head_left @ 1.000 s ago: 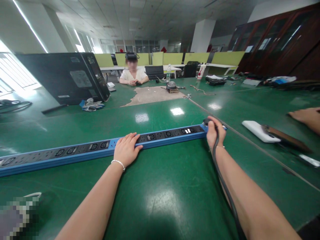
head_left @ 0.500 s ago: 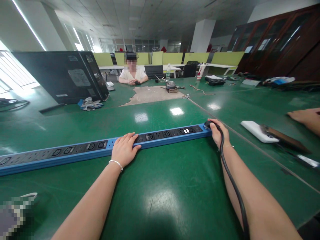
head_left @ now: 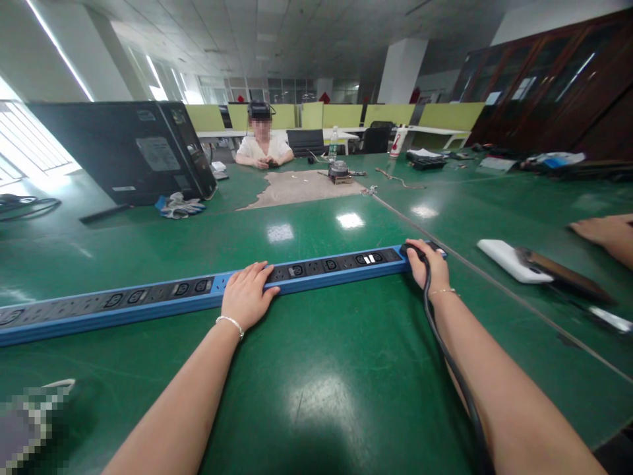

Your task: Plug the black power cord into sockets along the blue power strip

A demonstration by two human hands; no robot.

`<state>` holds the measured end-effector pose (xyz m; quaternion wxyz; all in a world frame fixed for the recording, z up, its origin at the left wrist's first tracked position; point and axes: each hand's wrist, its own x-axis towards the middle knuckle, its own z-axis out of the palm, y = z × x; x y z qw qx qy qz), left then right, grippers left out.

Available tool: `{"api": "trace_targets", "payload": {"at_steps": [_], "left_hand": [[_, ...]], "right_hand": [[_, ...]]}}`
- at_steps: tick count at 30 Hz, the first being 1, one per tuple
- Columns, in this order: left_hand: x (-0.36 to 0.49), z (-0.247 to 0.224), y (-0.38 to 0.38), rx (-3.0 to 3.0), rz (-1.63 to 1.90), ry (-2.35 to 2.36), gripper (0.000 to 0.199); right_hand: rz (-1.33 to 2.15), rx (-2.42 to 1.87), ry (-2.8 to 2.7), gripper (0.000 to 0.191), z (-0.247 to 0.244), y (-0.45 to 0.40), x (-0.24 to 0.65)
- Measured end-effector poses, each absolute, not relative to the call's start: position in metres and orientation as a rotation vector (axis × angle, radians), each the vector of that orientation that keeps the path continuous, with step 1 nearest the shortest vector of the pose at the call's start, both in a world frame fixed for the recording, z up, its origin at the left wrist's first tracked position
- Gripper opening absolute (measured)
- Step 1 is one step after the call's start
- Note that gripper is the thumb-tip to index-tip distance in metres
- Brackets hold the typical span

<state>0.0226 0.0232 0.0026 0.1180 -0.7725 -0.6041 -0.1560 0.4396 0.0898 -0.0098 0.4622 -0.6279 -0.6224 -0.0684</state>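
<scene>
Short of the counter's (head_left: 336, 343) far edge, my left grip (head_left: 248, 295) lies unclosed on the power strip (head_left: 306, 269), my right grip (head_left: 429, 264) clasping a plug (head_left: 409, 251).

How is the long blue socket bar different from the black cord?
The socket bar is blue with black sockets; the cord is just black. The bar is straight; the cord bends. The bar is under the left hand; the cord is in the right hand. Both run out of the picture.

The power strip (head_left: 321, 267) is laid across the table (head_left: 346, 369); behind it, at left, gloves (head_left: 179, 206) are placed before a computer case (head_left: 109, 152), a bottle (head_left: 333, 142) being stood farther right.
</scene>
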Motion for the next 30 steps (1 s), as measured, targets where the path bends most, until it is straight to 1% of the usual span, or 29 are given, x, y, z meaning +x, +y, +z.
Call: {"api": "trace_targets", "payload": {"at_steps": [5,10,13,18,24,30], "left_hand": [[0.022,0.002,0.024,-2.263,-0.461,-1.762,0.046],[0.021,0.001,0.025,-2.269,-0.462,-1.753,0.046],[0.021,0.001,0.024,-2.264,-0.471,-1.753,0.045],[0.022,0.001,0.024,-2.253,-0.465,-1.744,0.045],[0.021,0.001,0.025,-2.256,-0.47,-1.756,0.046],[0.022,0.003,0.024,-2.261,-0.458,-1.753,0.046]], "right_hand": [[-0.171,-1.542,-1.562,0.033,-0.009,0.088,0.438],[-0.12,-1.545,-1.458,0.032,-0.016,0.089,0.435],[-0.11,-1.491,-1.395,0.031,-0.02,0.092,0.435],[-0.105,-1.309,-1.19,0.038,-0.012,0.091,0.436],[0.026,-1.295,-1.381,0.036,-0.009,0.087,0.424],[-0.015,-1.422,-1.473,0.038,-0.011,0.088,0.416]]}}
